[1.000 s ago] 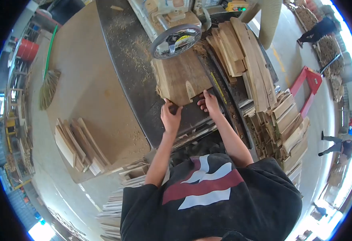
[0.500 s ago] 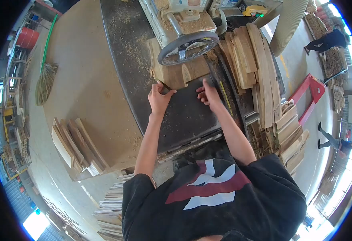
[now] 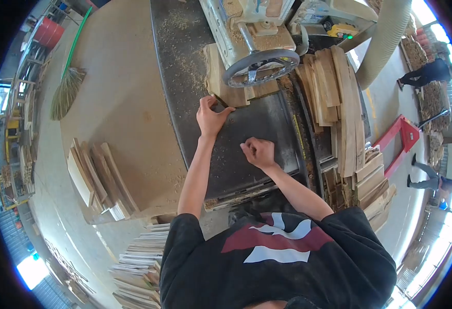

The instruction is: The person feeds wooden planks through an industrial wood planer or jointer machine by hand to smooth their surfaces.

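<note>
A wooden board (image 3: pixel 230 94) lies on the dark metal machine table (image 3: pixel 236 162), partly hidden beneath the machine's handwheel (image 3: pixel 261 67). My left hand (image 3: pixel 212 117) is at its near left corner, with fingers along the side and the thumb against the front edge. Beside that board, on its right, more wood shows under the wheel. My right hand (image 3: pixel 259 153) hovers over the bare metal nearer my body, its fingers curled in and no object visible in them. Sawdust (image 3: pixel 182 56) is scattered over the table's left part.
Long boards (image 3: pixel 347 113) are stacked to the right of the machine table, and several more (image 3: pixel 99 180) lie on the brown side table (image 3: pixel 128 103). A broom (image 3: pixel 69 95) leans at left. Beyond the boards are a hose (image 3: pixel 388 41), a red pallet jack (image 3: pixel 406 135) and two people.
My right hand has drawn back from beside the boards toward my body, and its fingers have curled in. My left hand stays at the board's corner. The whole view has shifted slightly.
</note>
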Available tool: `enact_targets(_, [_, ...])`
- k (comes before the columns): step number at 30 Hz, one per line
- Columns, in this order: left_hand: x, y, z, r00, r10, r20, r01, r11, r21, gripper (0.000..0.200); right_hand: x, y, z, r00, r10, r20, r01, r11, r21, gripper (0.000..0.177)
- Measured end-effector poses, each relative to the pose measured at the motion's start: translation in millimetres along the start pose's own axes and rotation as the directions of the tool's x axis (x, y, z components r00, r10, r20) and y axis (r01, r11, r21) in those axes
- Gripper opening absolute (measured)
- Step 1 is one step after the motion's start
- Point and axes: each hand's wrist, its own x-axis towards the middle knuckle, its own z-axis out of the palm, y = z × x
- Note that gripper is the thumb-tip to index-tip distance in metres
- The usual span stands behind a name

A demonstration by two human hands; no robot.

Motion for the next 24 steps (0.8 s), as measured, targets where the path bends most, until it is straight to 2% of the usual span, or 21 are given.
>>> enact_targets(1, [-2,3,1,1.000,0.007,-0.001,-0.007,1.000,-0.013,0.078,-1,0,0,1.000,-0.002,-0.026,0.002,1.000,0.025,0.032])
enact_targets(3, [-4,7,0,0.994,-0.105,-0.043,0.099,0.987,-0.124,0.089,2,6,4,0.998,-0.008,-0.069,0.011,0.999,0.039,0.036])
enact_targets(4, [-2,9,1,0.995,-0.095,-0.043,0.088,0.987,-0.136,0.089,8,12,8,0.975,0.195,-0.106,-0.180,0.974,0.141,0.039])
enact_targets(5, [-2,10,0,0.994,-0.110,-0.026,0.106,0.988,-0.109,0.093,12,20,11,0.910,0.397,-0.119,-0.359,0.899,0.252,0.043])
enact_targets(6, [-1,10,-1,0.992,-0.126,-0.006,0.125,0.989,-0.080,0.097,22,20,6,0.908,0.400,-0.128,-0.360,0.898,0.251,0.043])
enact_targets(7, [1,10,-3,0.994,-0.106,0.017,0.107,0.992,-0.064,0.102,37,17,-3,0.817,0.573,-0.067,-0.477,0.736,0.481,0.045])
enact_targets(8, [3,11,-3,0.994,-0.107,0.027,0.109,0.992,-0.064,0.102,51,15,-11,0.703,0.710,0.042,-0.548,0.503,0.669,0.048])
enact_targets(9, [4,15,-5,0.999,-0.050,-0.015,0.049,0.998,-0.037,0.101,63,19,-18,0.692,0.721,0.040,-0.554,0.494,0.670,0.048])
enact_targets(11, [4,16,-4,0.999,0.010,-0.041,-0.010,1.000,-0.005,0.101,87,34,-29,0.612,0.774,0.163,-0.631,0.353,0.691,0.045])
enact_targets(12, [4,14,-3,0.999,-0.026,-0.027,0.026,1.000,-0.005,0.100,97,43,-29,0.604,0.781,0.160,-0.630,0.345,0.696,0.045])
enact_targets(14, [3,12,-1,0.998,-0.059,-0.007,0.059,0.998,-0.004,0.099,116,59,-28,0.572,0.756,0.318,-0.671,0.208,0.712,0.040])
enact_targets(16, [7,11,3,0.995,-0.084,-0.045,0.081,0.995,-0.064,0.098,136,73,-24,0.568,0.749,0.341,-0.652,0.157,0.742,0.035])
enact_targets(18, [18,14,12,0.987,-0.129,-0.094,0.127,0.992,-0.027,0.096,143,82,-23,0.557,0.692,0.459,-0.651,0.022,0.759,0.029])
enact_targets(20, [13,14,13,0.971,-0.190,-0.146,0.194,0.981,0.010,0.094,152,81,-24,0.660,0.619,0.426,-0.615,0.120,0.779,0.029])
enact_targets(22, [28,16,15,0.968,-0.124,-0.219,0.162,0.973,0.163,0.090,144,69,-32,0.766,0.495,0.411,-0.564,0.209,0.799,0.028])
enact_targets(23, [34,20,11,0.967,-0.126,-0.222,0.168,0.969,0.179,0.075,135,62,-33,0.776,0.474,0.416,-0.563,0.222,0.796,0.028])
enact_targets(24, [42,17,11,0.960,-0.124,-0.251,0.171,0.970,0.174,0.075,120,60,-29,0.786,0.531,0.316,-0.570,0.424,0.704,0.028])
